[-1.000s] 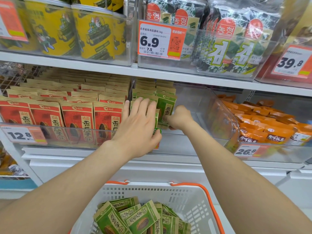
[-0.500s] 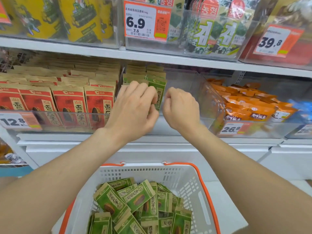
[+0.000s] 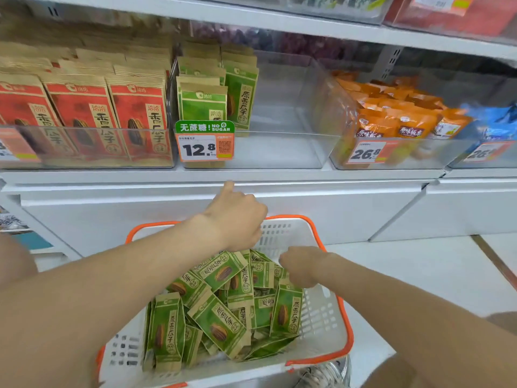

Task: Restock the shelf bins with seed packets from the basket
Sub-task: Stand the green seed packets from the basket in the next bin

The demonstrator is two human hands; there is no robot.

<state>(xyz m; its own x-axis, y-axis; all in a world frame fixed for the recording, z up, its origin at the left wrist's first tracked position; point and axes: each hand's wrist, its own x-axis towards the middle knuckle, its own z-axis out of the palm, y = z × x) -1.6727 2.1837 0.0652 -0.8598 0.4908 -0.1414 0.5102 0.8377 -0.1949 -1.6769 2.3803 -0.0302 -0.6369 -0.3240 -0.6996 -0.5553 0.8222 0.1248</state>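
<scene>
While both hands were lowered over the white basket (image 3: 321,312), the left hand (image 3: 237,217) was seen loosely curled and empty above the green seed packets (image 3: 223,298); the right hand (image 3: 300,266), fingers bent, touched them, any grip untellable. Several aligned packets would best be gathered upright for the half-empty clear bin (image 3: 279,152).

Clear bin (image 3: 313,79): right half bare, open from above; green seed packets (image 3: 216,88) fill its left side only. Price tag (image 3: 205,141) blocks its front-left edge. Upper shelf (image 3: 279,26) limits headroom. Basket (image 3: 319,312): open top, loose packets (image 3: 221,326) piled at centre, right wall clear.
</scene>
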